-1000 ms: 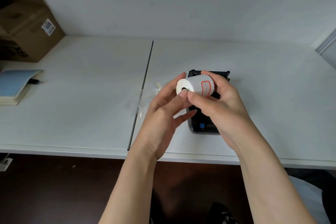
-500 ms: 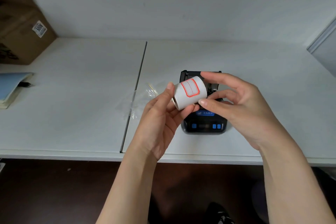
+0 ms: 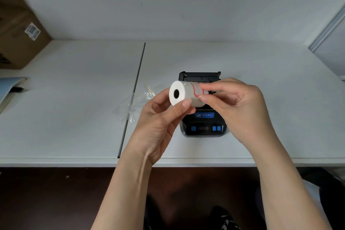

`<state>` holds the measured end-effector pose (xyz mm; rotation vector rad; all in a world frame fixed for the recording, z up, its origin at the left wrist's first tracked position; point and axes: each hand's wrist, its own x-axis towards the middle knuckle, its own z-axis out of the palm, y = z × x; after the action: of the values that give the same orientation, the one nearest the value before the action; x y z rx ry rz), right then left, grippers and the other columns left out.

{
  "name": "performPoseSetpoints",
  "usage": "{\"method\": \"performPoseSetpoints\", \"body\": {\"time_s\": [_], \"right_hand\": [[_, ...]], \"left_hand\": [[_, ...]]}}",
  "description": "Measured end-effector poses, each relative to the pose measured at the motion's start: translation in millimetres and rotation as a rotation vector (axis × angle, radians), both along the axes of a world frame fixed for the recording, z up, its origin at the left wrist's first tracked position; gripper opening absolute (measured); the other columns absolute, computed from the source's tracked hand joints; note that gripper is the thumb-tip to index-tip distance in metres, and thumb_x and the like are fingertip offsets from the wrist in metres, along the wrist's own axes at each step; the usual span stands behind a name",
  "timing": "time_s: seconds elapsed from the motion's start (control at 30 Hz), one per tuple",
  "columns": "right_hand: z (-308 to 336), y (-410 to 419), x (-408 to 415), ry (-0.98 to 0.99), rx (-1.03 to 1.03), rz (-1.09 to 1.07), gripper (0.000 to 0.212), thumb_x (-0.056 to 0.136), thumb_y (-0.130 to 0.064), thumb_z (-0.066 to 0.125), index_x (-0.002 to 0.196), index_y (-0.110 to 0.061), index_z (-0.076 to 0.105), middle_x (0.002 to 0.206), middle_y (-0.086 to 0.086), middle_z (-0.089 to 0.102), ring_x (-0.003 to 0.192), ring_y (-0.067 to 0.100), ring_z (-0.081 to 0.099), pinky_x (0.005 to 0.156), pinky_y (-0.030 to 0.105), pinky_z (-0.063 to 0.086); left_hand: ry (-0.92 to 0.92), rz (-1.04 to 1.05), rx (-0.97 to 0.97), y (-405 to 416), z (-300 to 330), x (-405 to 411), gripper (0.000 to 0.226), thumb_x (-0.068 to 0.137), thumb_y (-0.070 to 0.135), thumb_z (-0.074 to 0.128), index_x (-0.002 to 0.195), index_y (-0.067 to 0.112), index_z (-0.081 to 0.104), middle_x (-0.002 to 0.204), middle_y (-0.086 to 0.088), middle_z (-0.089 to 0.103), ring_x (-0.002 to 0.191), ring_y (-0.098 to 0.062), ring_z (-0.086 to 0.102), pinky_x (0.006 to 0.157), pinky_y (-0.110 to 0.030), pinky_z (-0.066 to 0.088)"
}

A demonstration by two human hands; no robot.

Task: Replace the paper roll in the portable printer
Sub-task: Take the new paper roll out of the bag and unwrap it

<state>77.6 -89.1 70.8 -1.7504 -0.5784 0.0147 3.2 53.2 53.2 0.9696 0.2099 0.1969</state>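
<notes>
A white paper roll (image 3: pixel 183 93) with a dark core hole and a red-outlined sticker is held in the air above the table. My left hand (image 3: pixel 160 119) grips it from below, thumb on its front. My right hand (image 3: pixel 237 106) pinches the sticker at the roll's right end between thumb and forefinger. Behind the hands sits the black portable printer (image 3: pixel 202 127) with blue buttons; its lid (image 3: pixel 199 76) stands open at the far side. The paper compartment is mostly hidden by the roll and my hands.
A crumpled clear plastic wrapper (image 3: pixel 136 104) lies left of the printer, across the seam between the two white tabletops (image 3: pixel 74 108). A cardboard box (image 3: pixel 16 30) and a blue notebook with a pen (image 3: pixel 9 87) are at the far left. The wall is close behind.
The roll has been turned so its core hole faces me on the left. My right fingers have moved onto the red-outlined sticker at its right end. The printer has not moved.
</notes>
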Motion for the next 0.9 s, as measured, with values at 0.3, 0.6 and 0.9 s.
{"method": "performPoseSetpoints", "body": {"time_s": [0.3, 0.6, 0.9], "right_hand": [[-4, 7, 0, -0.258, -0.092, -0.045, 0.009, 0.082, -0.012, 0.073, 0.088, -0.014, 0.079, 0.099, -0.003, 0.069, 0.090, 0.010, 0.067, 0.081, 0.023, 0.053], [-6, 10, -1, -0.255, -0.104, 0.014, 0.008, 0.087, -0.010, 0.064, 0.084, -0.007, 0.071, 0.090, 0.001, 0.066, 0.089, 0.014, 0.064, 0.077, 0.034, 0.054], [-4, 8, -3, -0.150, -0.085, 0.087, 0.010, 0.086, -0.010, 0.065, 0.086, -0.013, 0.074, 0.101, -0.004, 0.065, 0.100, 0.011, 0.063, 0.083, 0.031, 0.054]], "left_hand": [[0.058, 0.056, -0.001, -1, 2, -1, 0.048, 0.073, 0.005, 0.066, 0.120, 0.000, 0.060, 0.097, -0.014, 0.070, 0.069, -0.015, 0.067, 0.073, -0.019, 0.056], [0.080, 0.065, -0.033, 1, 2, -2, 0.049, 0.074, 0.006, 0.066, 0.122, 0.000, 0.058, 0.086, -0.010, 0.073, 0.061, -0.015, 0.065, 0.070, -0.019, 0.056], [0.046, 0.069, -0.033, 4, 0, -2, 0.053, 0.073, -0.001, 0.068, 0.124, 0.001, 0.055, 0.086, -0.011, 0.070, 0.069, -0.019, 0.064, 0.074, -0.022, 0.056]]}}
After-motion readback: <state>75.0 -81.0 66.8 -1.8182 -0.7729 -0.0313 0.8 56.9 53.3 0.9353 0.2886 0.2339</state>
